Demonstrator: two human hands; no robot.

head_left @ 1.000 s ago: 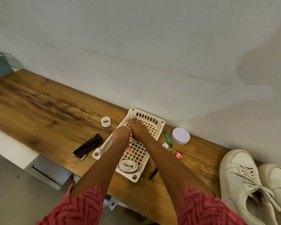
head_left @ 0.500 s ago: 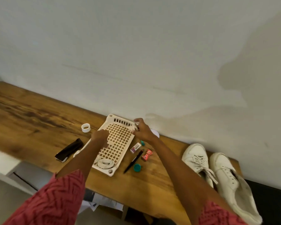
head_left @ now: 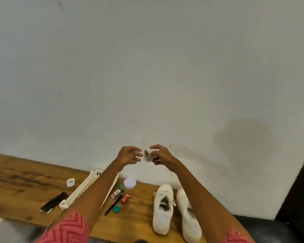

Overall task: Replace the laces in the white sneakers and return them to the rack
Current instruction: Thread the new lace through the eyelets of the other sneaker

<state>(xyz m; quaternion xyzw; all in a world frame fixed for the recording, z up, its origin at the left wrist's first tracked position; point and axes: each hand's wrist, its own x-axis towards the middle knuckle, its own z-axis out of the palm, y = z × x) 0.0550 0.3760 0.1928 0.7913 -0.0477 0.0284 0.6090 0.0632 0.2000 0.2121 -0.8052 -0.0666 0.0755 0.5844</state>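
Two white sneakers (head_left: 162, 210) stand side by side on the wooden table (head_left: 21, 183) at the right, toes toward the wall; the left one shows loose laces. Raised in front of the wall, my right hand (head_left: 161, 156) pinches a small coiled bundle of white lace (head_left: 148, 155). My left hand (head_left: 129, 155) hovers just left of the bundle with relaxed, spread fingers, its fingertips close to the coil. The white lattice basket (head_left: 85, 187) lies on the table under my left forearm, which hides most of it.
On the table: a white tape ring (head_left: 70, 182), a black flat case (head_left: 54, 202), a round lilac lid (head_left: 129, 183), a black pen (head_left: 113, 204), teal caps (head_left: 116, 209), an eraser and a red wrapper. A black seat (head_left: 270, 230) sits at the lower right.
Both hands left the basket and rose in front of the wall, the right one carrying the coiled lace. The view swung right, bringing the sneakers toward the middle.
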